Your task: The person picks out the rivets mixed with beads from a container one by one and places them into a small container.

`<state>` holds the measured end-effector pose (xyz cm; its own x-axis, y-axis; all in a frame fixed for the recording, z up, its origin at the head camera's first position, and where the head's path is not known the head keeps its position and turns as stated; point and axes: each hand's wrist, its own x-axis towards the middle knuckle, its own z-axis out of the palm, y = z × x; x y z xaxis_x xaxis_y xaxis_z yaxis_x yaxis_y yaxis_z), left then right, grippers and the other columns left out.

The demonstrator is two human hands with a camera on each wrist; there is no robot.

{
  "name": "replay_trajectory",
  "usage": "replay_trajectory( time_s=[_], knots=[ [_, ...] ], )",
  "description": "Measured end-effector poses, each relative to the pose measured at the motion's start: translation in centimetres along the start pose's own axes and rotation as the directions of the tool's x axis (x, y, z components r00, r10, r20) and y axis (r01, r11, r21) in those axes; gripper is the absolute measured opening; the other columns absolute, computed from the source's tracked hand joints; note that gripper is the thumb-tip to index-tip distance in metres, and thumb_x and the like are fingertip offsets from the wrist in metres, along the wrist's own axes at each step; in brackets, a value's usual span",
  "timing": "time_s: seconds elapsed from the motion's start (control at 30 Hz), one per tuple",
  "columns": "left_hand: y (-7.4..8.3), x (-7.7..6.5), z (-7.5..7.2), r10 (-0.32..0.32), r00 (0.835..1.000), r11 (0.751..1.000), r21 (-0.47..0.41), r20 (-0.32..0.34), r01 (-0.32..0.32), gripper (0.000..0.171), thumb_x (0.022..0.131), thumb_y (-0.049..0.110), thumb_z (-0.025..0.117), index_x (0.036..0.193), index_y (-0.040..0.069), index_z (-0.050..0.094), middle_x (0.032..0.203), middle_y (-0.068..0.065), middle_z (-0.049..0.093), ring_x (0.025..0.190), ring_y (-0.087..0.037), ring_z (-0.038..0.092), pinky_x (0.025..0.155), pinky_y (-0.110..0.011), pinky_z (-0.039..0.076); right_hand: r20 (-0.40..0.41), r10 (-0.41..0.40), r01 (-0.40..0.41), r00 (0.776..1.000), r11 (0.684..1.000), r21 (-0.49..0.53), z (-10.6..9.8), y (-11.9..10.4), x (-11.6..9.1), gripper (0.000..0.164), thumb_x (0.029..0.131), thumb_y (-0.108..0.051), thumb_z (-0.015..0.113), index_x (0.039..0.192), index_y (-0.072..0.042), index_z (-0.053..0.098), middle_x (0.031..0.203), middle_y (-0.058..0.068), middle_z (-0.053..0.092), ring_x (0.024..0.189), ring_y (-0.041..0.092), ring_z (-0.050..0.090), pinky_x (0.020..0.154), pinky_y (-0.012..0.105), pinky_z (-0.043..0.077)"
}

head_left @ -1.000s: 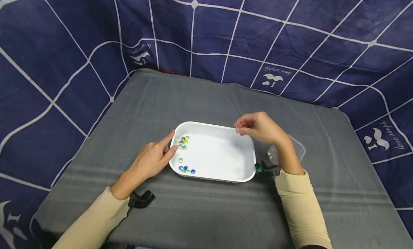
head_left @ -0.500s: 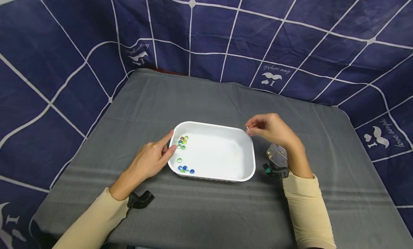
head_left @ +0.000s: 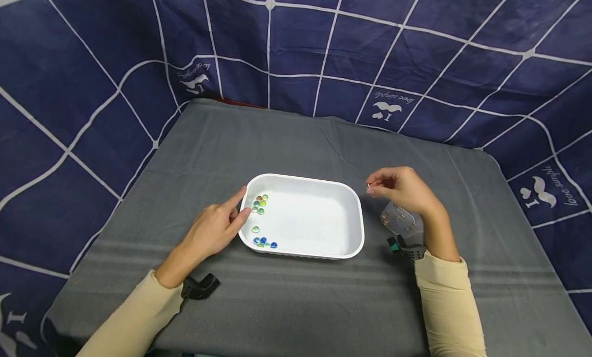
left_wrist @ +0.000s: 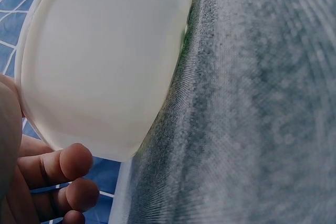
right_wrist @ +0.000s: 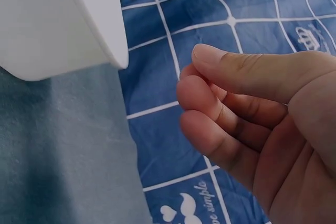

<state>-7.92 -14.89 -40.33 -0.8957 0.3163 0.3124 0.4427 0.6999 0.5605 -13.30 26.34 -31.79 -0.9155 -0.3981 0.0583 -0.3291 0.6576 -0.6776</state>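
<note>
In the head view my left hand (head_left: pixel 215 226) is at the left end of a white rectangular tray (head_left: pixel 312 180). Its forefinger and thumb are extended and rest on the rim, and the left wrist view shows the other fingers bent below the tray's edge. Glass marbles (head_left: pixel 258 203) in green, yellow and red lie inside near the thumb, with a blue marble (head_left: pixel 274 245) among more at the front left corner. Right of the tray my right hand (head_left: pixel 400 187) hangs above the cloth, thumb and fingertips together around a small shiny piece (head_left: pixel 368 186), its kind mostly hidden by the fingers.
Under the right forearm stands a clear plastic box (head_left: pixel 398 219) with a few small shiny things inside. Grey cloth (head_left: pixel 296 305) covers the table. A blue curtain (head_left: pixel 305 43) with white grid lines encloses the back and sides.
My right hand has moved right from above the tray's far right rim to beside it, uncovering more of the clear box. The left hand stays at the rim.
</note>
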Motion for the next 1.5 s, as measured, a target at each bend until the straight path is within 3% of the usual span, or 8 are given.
replay_trajectory(
  time_s=[0.2, 0.6, 0.87, 1.2, 1.5],
  knots=[
    [-0.2, -0.2, -0.1, -0.003, 1.0, 1.0, 0.001, 0.004, 0.003, 0.05, 0.099, 0.021, 0.06, 0.14, -0.006, 0.051, 0.059, 0.009, 0.046, 0.048, -0.005, 0.037, 0.049, -0.028, 0.033, -0.043, 0.006, -0.006, 0.999, 1.0, -0.009, -0.8, 0.2, -0.8, 0.011, 0.088, -0.005, 0.075, 0.096, 0.001, 0.073, 0.082, 0.008, 0.071, 0.071, 0.019, 0.068, 0.063, 0.021, 0.051],
    [-0.3, -0.2, -0.4, -0.002, 1.0, 1.0, -0.006, 0.017, 0.002, 0.05, 0.099, 0.02, 0.059, 0.141, -0.007, 0.05, 0.06, 0.008, 0.046, 0.047, -0.006, 0.036, 0.048, -0.028, 0.033, -0.107, 0.022, -0.022, 0.994, 1.0, 0.003, -2.5, 1.8, -2.5, 0.014, 0.085, 0.003, 0.074, 0.099, 0.005, 0.073, 0.083, 0.012, 0.071, 0.068, 0.006, 0.066, 0.061, 0.02, 0.053],
    [-0.2, 0.0, -0.3, 0.004, 1.0, 1.0, 0.005, 0.004, -0.004, 0.051, 0.098, 0.02, 0.061, 0.14, -0.007, 0.051, 0.06, 0.008, 0.046, 0.047, -0.006, 0.037, 0.048, -0.028, 0.033, -0.131, 0.049, -0.04, 0.99, 0.996, 0.077, -3.8, 3.5, -3.4, 0.016, 0.083, 0.008, 0.074, 0.098, 0.012, 0.069, 0.079, 0.003, 0.071, 0.068, 0.004, 0.066, 0.06, 0.018, 0.051],
    [-0.1, 0.0, -0.4, -0.001, 1.0, 1.0, 0.004, 0.014, 0.001, 0.051, 0.099, 0.021, 0.06, 0.14, -0.007, 0.05, 0.06, 0.008, 0.046, 0.047, -0.006, 0.037, 0.048, -0.028, 0.033, -0.087, 0.046, -0.035, 0.995, 0.991, 0.126, -4.8, 4.9, -4.7, 0.012, 0.083, 0.014, 0.069, 0.095, 0.013, 0.067, 0.078, 0.006, 0.07, 0.069, 0.006, 0.065, 0.06, 0.019, 0.052],
    [-0.2, -0.2, -0.5, 0.007, 1.0, 1.0, 0.001, 0.005, -0.007, 0.05, 0.099, 0.019, 0.06, 0.14, -0.007, 0.051, 0.06, 0.008, 0.047, 0.048, -0.005, 0.037, 0.048, -0.028, 0.033, -0.078, 0.032, -0.021, 0.996, 0.99, 0.141, -5.3, 4.5, -5.0, 0.018, 0.082, 0.016, 0.067, 0.1, 0.018, 0.064, 0.079, 0.005, 0.071, 0.069, 0.011, 0.067, 0.061, 0.021, 0.053]
  ],
)
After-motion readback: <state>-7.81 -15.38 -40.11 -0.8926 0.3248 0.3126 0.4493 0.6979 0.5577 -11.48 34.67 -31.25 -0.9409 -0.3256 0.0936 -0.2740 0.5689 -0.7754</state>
